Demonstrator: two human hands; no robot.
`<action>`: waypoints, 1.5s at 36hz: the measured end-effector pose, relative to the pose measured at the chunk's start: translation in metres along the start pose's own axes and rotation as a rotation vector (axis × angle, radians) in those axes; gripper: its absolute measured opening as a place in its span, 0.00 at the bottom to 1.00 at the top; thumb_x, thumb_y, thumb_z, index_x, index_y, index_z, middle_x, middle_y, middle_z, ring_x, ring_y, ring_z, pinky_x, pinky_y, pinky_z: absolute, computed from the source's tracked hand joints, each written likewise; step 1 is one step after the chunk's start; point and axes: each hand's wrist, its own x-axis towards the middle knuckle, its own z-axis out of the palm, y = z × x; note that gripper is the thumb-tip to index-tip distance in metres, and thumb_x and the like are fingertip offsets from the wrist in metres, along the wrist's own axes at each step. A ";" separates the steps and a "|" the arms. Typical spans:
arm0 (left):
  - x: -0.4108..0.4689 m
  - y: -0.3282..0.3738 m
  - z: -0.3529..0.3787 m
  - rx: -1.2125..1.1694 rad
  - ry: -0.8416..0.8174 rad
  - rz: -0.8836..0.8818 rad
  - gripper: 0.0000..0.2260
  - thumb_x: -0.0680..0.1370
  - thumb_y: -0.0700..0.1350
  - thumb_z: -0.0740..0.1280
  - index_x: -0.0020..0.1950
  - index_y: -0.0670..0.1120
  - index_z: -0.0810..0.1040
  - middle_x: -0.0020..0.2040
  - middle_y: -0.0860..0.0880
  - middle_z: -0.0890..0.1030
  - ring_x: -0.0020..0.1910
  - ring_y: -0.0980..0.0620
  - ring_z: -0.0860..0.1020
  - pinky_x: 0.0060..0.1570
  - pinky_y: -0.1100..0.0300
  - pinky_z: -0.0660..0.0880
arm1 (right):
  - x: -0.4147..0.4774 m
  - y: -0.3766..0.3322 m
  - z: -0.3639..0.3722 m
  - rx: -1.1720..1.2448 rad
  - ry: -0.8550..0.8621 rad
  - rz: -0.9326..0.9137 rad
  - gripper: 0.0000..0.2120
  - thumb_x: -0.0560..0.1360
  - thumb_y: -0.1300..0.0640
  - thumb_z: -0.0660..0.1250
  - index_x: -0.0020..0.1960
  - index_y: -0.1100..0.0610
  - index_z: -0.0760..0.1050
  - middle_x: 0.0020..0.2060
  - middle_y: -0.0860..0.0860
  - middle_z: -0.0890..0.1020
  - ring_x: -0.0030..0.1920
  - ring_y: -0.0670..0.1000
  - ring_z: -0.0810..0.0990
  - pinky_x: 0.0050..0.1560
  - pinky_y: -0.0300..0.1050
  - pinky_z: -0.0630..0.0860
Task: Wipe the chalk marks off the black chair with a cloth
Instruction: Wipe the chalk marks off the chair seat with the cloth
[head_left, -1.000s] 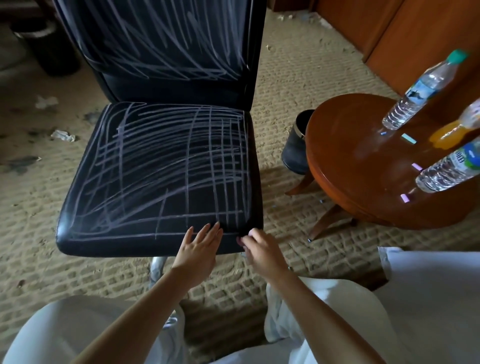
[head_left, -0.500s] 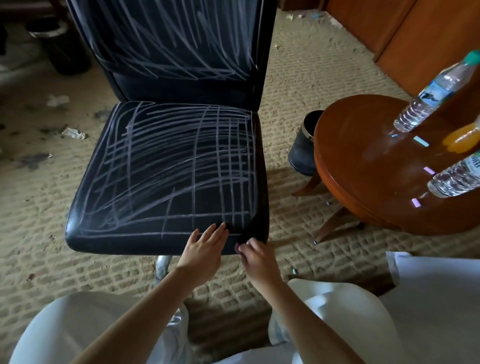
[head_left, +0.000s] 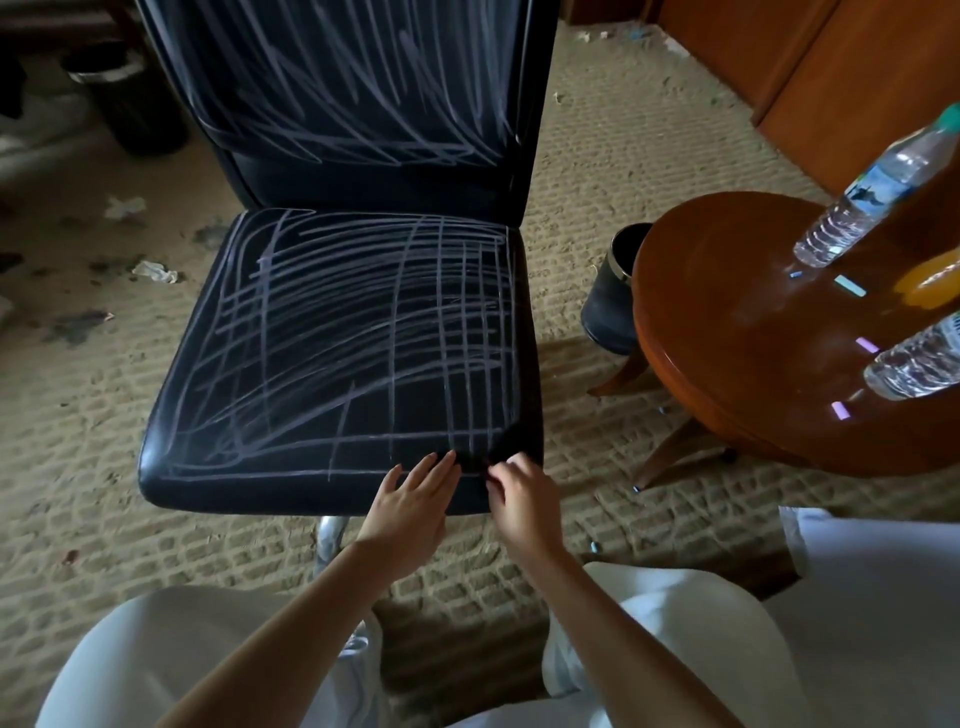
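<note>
The black chair (head_left: 332, 364) stands on a beige carpet (head_left: 597, 156), directly ahead of a seated person in white clothing. White chalk marks (head_left: 363, 322) cross its seat in a dense grid and streak its backrest. The left hand (head_left: 413, 501) lies on the seat's front edge, right of centre, its fingers (head_left: 436, 467) straight and close together, holding nothing. The right hand (head_left: 522, 499) is just beside it at the front right corner, its fingers (head_left: 498, 475) curled. The spot is dark, so I cannot tell whether they pinch a dark cloth or only touch the seat's edge.

To the right stands a round wooden table (head_left: 727, 312) carrying 2 clear water bottles (head_left: 862, 202), an orange bottle (head_left: 930, 280) and a few short coloured chalk pieces (head_left: 850, 286). A dark bin (head_left: 610, 296) sits on the carpet between the chair and the table.
</note>
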 end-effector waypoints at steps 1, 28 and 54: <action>0.000 -0.001 0.003 0.003 0.002 -0.004 0.35 0.58 0.51 0.80 0.63 0.46 0.78 0.66 0.49 0.76 0.62 0.50 0.78 0.53 0.50 0.77 | -0.005 0.000 0.002 0.009 -0.024 -0.020 0.04 0.69 0.64 0.74 0.41 0.57 0.80 0.37 0.51 0.78 0.34 0.52 0.78 0.33 0.44 0.75; 0.000 -0.004 0.005 -0.019 0.173 -0.092 0.27 0.59 0.46 0.79 0.58 0.44 0.82 0.62 0.44 0.78 0.60 0.46 0.78 0.57 0.46 0.76 | 0.038 0.013 -0.028 0.020 0.030 0.017 0.05 0.70 0.62 0.72 0.45 0.54 0.81 0.39 0.50 0.80 0.36 0.53 0.79 0.38 0.50 0.77; 0.056 -0.015 -0.009 -0.056 0.300 -0.082 0.28 0.62 0.43 0.78 0.61 0.43 0.80 0.61 0.46 0.79 0.59 0.46 0.79 0.56 0.44 0.75 | 0.100 0.033 -0.029 -0.010 0.073 -0.069 0.09 0.70 0.69 0.71 0.49 0.61 0.83 0.41 0.55 0.80 0.39 0.57 0.80 0.38 0.48 0.78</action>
